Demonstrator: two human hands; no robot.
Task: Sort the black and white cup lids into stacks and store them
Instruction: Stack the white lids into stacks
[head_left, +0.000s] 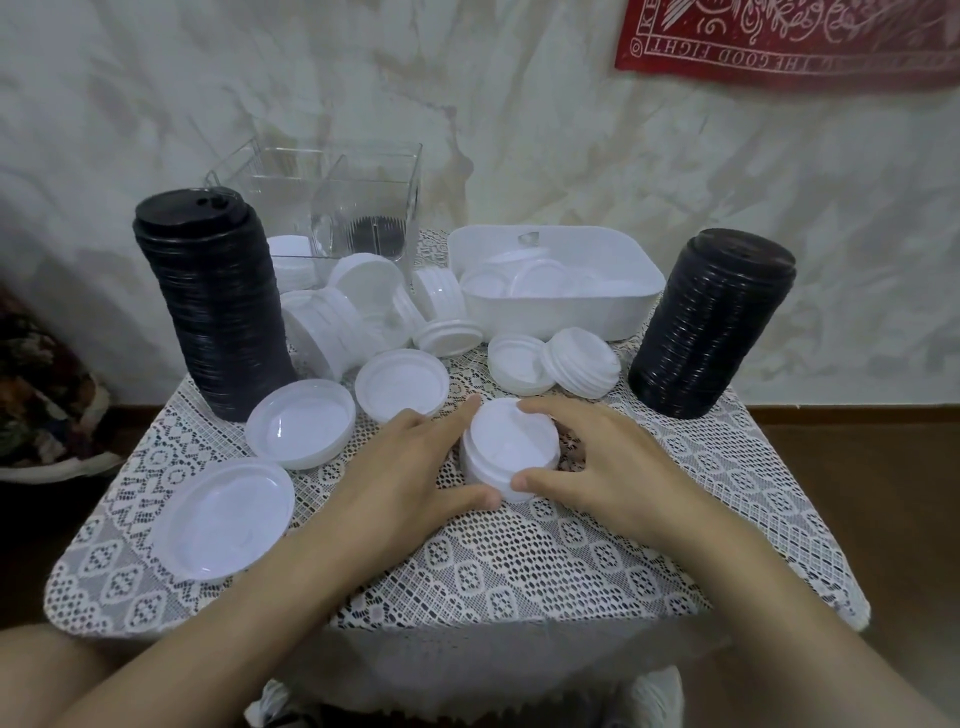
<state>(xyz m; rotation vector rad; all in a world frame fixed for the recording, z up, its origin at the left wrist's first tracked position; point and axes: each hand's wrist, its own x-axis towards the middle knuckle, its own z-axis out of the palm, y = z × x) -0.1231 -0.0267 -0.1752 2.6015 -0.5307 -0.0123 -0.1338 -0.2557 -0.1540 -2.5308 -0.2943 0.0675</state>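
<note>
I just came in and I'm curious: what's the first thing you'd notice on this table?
Two tall towers of black lids: the left stack and the right stack, at the sides of the table. In front, the left hand and right hand hold a short white stack between them.

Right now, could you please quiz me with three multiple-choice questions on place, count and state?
1. Where is the white rectangular plastic tub? A) beside the right tall stack of black plastic lids B) on the floor C) on a shelf
2. How many tall black stacks stand? A) one B) two C) four
3. The left hand and right hand: A) hang idle B) lift a black stack C) grip the short stack of white plastic lids
Answers: 1A, they stand side by side; 2B, the left tall stack makes two; 3C, fingers curl round it.
</note>
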